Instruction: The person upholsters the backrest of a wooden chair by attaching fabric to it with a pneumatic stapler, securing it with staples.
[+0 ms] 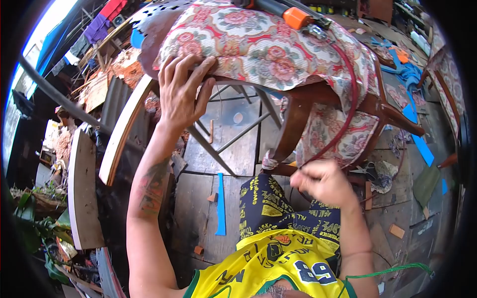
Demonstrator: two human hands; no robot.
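Observation:
My left hand [186, 89] lies with spread fingers on the edge of floral fabric [238, 44] covering a chair seat. My right hand [320, 181] is lower right, below the seat, its fingers curled together and blurred; what they hold, if anything, is too small to tell. A tool with an orange part [296, 18] rests on top of the fabric. From it a red hose [348, 116] hangs down behind my right hand. The chair's dark wooden leg [294, 124] curves down between my hands.
Curved wooden pieces [84, 193] stand at the left. A metal-legged stand [213, 154] is under the seat. Blue strips [220, 206] and scraps lie on the plank floor [194, 198]. Another floral chair [447, 84] stands at the right edge. A green cord [392, 270] crosses the lower right.

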